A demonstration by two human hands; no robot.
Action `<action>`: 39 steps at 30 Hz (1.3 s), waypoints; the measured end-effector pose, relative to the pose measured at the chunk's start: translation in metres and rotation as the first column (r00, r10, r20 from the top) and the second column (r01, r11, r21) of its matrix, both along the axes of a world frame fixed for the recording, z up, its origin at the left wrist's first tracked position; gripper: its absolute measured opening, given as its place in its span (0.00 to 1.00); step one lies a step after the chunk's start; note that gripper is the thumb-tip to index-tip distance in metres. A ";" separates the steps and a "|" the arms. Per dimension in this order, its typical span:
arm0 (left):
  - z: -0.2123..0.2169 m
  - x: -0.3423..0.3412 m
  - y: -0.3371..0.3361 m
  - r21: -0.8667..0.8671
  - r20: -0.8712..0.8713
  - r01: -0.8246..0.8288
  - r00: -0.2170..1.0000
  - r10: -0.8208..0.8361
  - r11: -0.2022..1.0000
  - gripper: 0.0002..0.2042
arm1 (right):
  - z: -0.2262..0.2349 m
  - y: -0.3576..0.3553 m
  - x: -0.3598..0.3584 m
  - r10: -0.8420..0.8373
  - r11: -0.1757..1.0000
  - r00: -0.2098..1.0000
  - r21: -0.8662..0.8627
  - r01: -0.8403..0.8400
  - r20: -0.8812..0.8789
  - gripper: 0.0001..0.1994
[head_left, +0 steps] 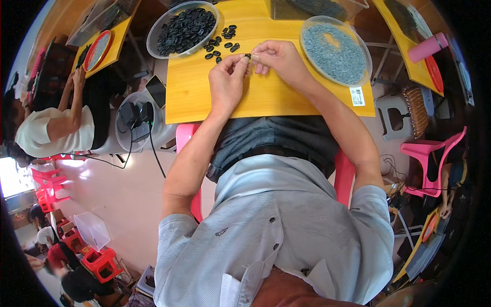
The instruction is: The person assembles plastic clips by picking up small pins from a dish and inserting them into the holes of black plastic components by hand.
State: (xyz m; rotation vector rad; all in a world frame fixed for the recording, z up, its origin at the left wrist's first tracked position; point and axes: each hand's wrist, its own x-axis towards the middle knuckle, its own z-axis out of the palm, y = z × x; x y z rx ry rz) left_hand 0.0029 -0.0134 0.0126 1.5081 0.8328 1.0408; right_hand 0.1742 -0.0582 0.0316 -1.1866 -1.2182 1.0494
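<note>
The black piece (248,55) is partly hidden by fingertips (245,60); the clear bin (280,13) is cut off by the top edge

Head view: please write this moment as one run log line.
left hand: pinching small black part | right hand: at same part | left tub: black pieces | right tub: thin silvery pieces

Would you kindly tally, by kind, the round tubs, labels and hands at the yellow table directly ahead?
Tub of black oval parts: 1
Tub of thin silvery pieces: 1
White label: 1
Hands (left hand, right hand): 2
Total: 5
</note>
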 end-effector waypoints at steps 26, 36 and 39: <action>0.008 -0.005 0.009 -0.309 0.263 0.153 0.962 -0.070 0.939 0.11 | 0.014 -0.010 -0.008 -0.135 0.991 0.918 0.045 0.128 0.373 0.07; 0.008 -0.005 0.010 -0.282 0.214 0.115 0.975 -0.054 0.952 0.09 | 0.013 -0.010 -0.011 -0.136 0.991 0.941 0.058 0.124 0.311 0.07; 0.010 -0.010 0.020 -0.222 0.214 0.027 0.977 0.021 0.975 0.09 | 0.007 -0.006 -0.010 -0.193 0.979 0.960 0.112 0.173 0.201 0.07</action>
